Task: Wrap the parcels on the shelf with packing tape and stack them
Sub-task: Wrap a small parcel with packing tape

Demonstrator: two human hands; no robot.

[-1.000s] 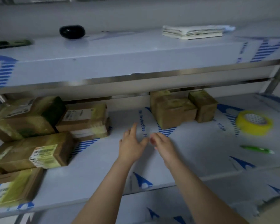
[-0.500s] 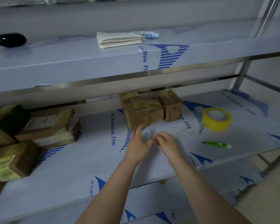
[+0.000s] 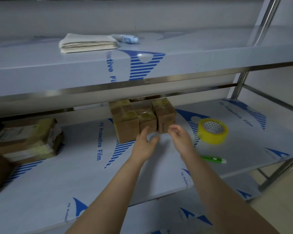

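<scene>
Three small brown taped parcels [image 3: 125, 122] stand side by side at the back of the middle shelf [image 3: 85, 166]. My left hand [image 3: 145, 144] hovers just in front of the middle parcel [image 3: 147, 121], fingers loosely spread and holding nothing. My right hand [image 3: 180, 138] is beside it, in front of the right parcel [image 3: 165, 115], fingers loosely curled and empty. A yellow roll of packing tape [image 3: 212, 131] lies flat to the right of my right hand.
A green pen-shaped cutter [image 3: 213, 159] lies near the shelf's front edge on the right. Larger taped parcels [image 3: 29, 137] are stacked at the left. The upper shelf holds a folded stack of paper [image 3: 88, 43] and a blue marker [image 3: 125, 38]. Steel uprights [image 3: 240, 85] stand at right.
Both hands have moved forward and a little apart, up to the small parcels. My view has swung right, so the left parcels slid toward the frame's edge.
</scene>
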